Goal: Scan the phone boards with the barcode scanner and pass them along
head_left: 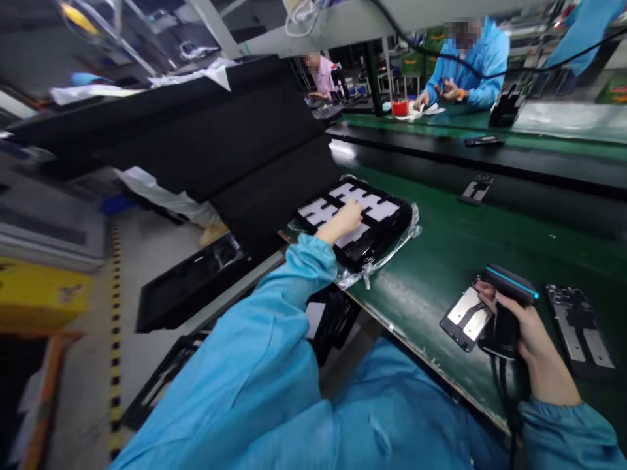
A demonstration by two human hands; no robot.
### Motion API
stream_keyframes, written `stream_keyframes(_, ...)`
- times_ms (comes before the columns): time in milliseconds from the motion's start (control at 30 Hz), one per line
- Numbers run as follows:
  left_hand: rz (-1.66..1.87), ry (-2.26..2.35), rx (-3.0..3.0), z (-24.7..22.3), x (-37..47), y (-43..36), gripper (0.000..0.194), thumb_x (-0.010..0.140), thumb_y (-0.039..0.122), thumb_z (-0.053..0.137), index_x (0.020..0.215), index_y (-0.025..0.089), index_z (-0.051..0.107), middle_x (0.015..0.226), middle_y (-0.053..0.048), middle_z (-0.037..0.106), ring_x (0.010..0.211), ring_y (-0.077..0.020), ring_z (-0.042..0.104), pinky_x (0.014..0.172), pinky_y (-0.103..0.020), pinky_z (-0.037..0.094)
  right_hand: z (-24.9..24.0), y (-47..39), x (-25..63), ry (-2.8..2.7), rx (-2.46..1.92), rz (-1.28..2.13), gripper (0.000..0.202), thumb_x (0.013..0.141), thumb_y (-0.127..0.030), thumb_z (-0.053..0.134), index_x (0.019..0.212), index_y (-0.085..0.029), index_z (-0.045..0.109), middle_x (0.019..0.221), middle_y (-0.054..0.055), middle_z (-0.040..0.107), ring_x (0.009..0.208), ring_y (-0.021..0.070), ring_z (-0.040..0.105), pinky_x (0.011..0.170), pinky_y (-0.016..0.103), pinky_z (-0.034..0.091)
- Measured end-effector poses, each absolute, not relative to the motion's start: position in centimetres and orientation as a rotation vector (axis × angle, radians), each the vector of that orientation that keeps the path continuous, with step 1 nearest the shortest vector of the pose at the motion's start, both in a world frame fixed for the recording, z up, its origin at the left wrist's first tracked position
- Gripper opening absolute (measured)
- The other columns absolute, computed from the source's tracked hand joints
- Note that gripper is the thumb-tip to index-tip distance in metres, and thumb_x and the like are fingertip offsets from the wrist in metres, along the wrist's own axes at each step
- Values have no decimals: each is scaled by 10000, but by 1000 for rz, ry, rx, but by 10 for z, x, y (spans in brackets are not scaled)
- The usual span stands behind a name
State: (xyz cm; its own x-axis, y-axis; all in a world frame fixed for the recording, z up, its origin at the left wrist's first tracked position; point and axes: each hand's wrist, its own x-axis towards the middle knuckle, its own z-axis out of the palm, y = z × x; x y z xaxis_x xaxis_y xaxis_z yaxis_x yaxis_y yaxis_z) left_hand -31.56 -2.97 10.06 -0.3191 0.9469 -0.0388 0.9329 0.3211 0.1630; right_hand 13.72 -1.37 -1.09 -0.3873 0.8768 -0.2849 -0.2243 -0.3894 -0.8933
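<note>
My right hand (536,343) is wrapped round the handle of a black barcode scanner (512,285) with a lit blue strip, its cable hanging down. Just left of the scanner is a phone mid-frame (463,316) with silvery plates, partly hidden by the scanner and my fingers. My left hand (347,220) reaches over a black tray (379,238) wrapped in clear plastic film. Its fingers are curled together among the pale grey cut-out pieces (382,207) in the tray; whatever lies between the fingertips is hidden.
A second phone frame (580,326) lies right of my right hand on the green bench (406,287). Another phone part (477,190) sits farther back. A black partition (235,130) stands at left. Across the line, a person in blue (475,59) works near a red container (400,108).
</note>
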Motion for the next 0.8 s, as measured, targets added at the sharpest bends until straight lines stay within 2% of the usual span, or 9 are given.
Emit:
stream_keyframes(100,241,2379,1863,158,-337,-73,251,784,115,592,1005,29,673,930,-60,502,969,-203,542,1031,-421,397,-11,-13,136,-1079,-1046,1851,302,755,-358,808,1020,-222,761,1179,98,735,1236,341,607,1134,473,429)
stream_keyframes(167,276,2381,1885,190,-345,-133,361,778,159,588,1099,11,660,927,-27,480,933,-170,543,1033,-458,387,-10,-12,137,-1072,-1062,1843,308,748,-346,809,1023,-216,761,1179,111,733,1221,344,617,1109,456,458)
stream_keyframes(233,352,2440,1804,200,-340,-209,397,762,227,631,1138,110,683,922,-13,515,832,-153,544,994,-472,425,-10,-11,137,-1057,-1090,1867,318,772,-329,795,1055,-189,759,1200,146,720,1207,330,628,1061,395,497)
stream_keyframes(300,385,2629,1568,176,-325,-287,341,758,301,645,1078,198,705,887,-13,555,744,-168,556,921,-434,489,-12,-11,138,-1050,-1125,1876,330,783,-330,788,1078,-186,756,1215,159,711,1190,319,641,1012,359,528)
stream_keyframes(333,337,2725,1434,152,-315,-321,321,775,289,605,1073,208,697,917,-36,583,789,-203,590,903,-415,505,-13,-11,137,-1053,-1138,1876,342,776,-338,793,1084,-194,755,1219,155,710,1185,319,644,1007,358,535)
stream_keyframes(467,-116,2837,964,28,-294,-401,320,840,195,463,1099,146,645,1009,-126,613,969,-269,649,900,-371,507,-13,-13,136,-1029,-1114,1862,363,734,-347,824,1061,-206,755,1206,133,720,1185,333,644,1050,401,521)
stream_keyframes(533,-288,2691,853,-10,-298,-406,324,825,163,490,1117,128,624,1015,-141,631,1016,-280,652,898,-364,502,-12,-14,136,-1003,-1076,1861,327,741,-348,821,1025,-196,761,1187,128,729,1190,328,642,1066,399,508)
stream_keyframes(633,-322,2633,882,-10,-314,-372,348,794,212,573,1126,115,606,994,-145,646,1004,-307,654,882,-397,503,-13,-14,137,-989,-1041,1878,313,750,-348,821,1008,-181,765,1177,125,734,1193,324,640,1079,393,496)
stream_keyframes(800,394,2609,1607,38,-298,-212,355,916,344,460,1201,161,565,1107,-117,618,1046,-238,612,943,-362,475,-20,-12,139,-1009,-995,1917,338,770,-347,820,1052,-172,758,1201,125,724,1198,319,635,1086,397,480)
